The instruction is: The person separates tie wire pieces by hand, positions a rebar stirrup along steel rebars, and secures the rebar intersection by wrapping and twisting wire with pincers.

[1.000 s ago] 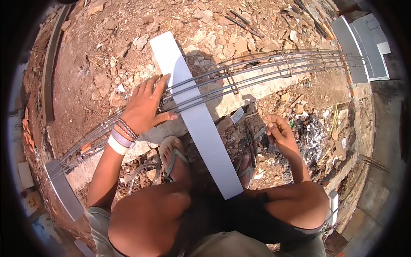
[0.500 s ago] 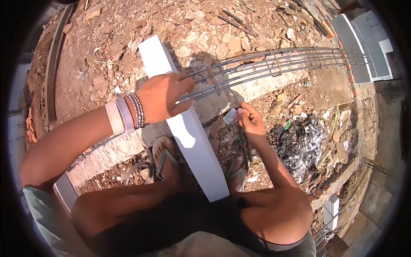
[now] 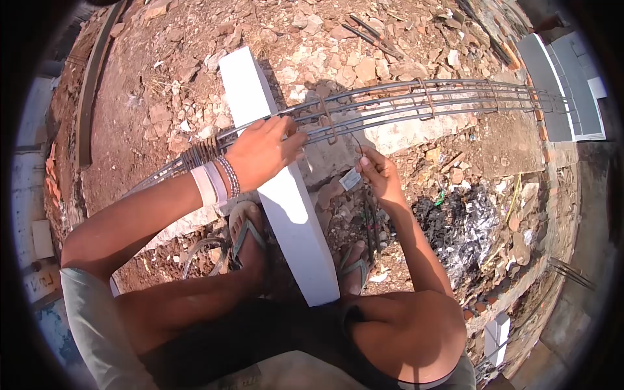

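Observation:
A long rebar cage (image 3: pixel 383 112) of thin steel rods with rusty square stirrups (image 3: pixel 328 120) lies across a white block-like beam (image 3: pixel 296 208). My left hand (image 3: pixel 266 149) rests on the cage where it crosses the beam, its fingers curled at the rods; the thumb is mostly hidden. Below the nearest stirrup, my right hand (image 3: pixel 378 172) pinches a thin dark wire (image 3: pixel 357 142) that reaches up towards the rods. Several stirrups are bunched together (image 3: pixel 200 153) on the rods left of my left hand.
Broken stone and rubble (image 3: pixel 364 68) cover the ground. A burnt ash heap (image 3: pixel 465 221) lies to the right. A small paper packet (image 3: pixel 350 180) is just below my right hand. Short dark bars (image 3: pixel 370 36) lie at the back, and a long timber (image 3: pixel 91 84) at the left.
The view has shifted, bringing the bunched stirrups into sight. My left hand's fingers have drawn in, and its thumb no longer stretches under the rods. My right hand still pinches the wire.

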A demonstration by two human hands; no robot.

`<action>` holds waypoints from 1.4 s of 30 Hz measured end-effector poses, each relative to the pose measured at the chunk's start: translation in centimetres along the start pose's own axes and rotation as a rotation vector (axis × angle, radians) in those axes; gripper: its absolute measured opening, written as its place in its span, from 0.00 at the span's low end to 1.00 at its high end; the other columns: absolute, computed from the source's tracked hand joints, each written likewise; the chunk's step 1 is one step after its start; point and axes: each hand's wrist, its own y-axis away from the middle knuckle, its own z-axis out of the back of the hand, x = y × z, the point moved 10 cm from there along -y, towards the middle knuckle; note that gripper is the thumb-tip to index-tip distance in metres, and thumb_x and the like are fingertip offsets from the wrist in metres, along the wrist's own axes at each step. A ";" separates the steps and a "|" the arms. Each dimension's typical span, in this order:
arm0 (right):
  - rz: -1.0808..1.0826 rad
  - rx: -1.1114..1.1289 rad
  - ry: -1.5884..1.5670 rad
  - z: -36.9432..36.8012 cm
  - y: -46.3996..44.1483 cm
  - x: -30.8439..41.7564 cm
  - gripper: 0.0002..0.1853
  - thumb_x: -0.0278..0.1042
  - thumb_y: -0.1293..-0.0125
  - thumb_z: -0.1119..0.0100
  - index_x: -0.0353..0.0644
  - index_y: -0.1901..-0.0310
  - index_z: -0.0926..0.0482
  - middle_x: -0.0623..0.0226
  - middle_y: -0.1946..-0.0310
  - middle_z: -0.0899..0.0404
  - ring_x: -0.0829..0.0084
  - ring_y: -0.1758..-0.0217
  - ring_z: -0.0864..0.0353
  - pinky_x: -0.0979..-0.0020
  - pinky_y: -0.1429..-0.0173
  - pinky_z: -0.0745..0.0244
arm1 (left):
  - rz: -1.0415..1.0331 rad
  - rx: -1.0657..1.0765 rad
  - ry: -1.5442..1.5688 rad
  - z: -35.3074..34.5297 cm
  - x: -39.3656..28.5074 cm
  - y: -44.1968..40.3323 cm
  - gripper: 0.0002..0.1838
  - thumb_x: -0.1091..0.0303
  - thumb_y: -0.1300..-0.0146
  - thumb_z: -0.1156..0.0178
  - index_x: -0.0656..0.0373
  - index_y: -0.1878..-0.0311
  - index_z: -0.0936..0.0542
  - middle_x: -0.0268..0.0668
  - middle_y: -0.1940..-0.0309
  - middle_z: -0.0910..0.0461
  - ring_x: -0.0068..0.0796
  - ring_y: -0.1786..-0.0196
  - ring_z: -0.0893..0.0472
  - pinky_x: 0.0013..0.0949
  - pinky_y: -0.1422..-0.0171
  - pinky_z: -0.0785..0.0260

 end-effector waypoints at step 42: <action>0.259 -0.001 -0.040 -3.0 -4.8 4.4 0.10 0.31 0.29 0.36 0.34 0.52 0.15 0.73 0.66 0.16 0.85 0.67 0.27 0.78 0.63 0.33 | 0.024 0.094 -0.071 1.9 -3.6 -6.1 0.09 0.65 0.38 0.40 0.60 0.71 0.19 0.38 0.75 0.18 0.38 0.65 0.16 0.40 0.56 0.26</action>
